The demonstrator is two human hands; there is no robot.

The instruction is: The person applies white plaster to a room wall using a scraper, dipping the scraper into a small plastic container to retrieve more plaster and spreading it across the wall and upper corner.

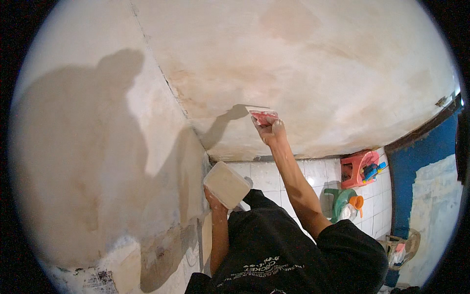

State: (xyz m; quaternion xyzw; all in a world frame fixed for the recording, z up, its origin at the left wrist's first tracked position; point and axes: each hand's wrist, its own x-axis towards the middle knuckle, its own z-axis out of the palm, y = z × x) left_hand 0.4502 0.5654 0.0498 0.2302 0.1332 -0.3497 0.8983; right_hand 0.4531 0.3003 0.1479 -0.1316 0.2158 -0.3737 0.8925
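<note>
My right hand (274,131) is raised to the plastered wall (318,88), gripping a putty knife (264,116) with a red handle part and a pale wide blade. The blade's edge lies at the wall surface, and whitish smears coat the fingers. Lower and to the left, my left hand (214,200) holds a square, pale tub (240,198) by its side and underside. A smooth beige surface fills its top face; whether this is filler or a lid I cannot tell. Most of the left fingers are hidden behind the tub.
A cracked corner seam (169,85) separates the wall from the shadowed left wall (88,161). White floor tiles (316,171) lie below. To the right are a red plastic stool (350,171), a green stool (337,198) with an orange cup (356,202), a chair (411,245) and a blue wall (416,161).
</note>
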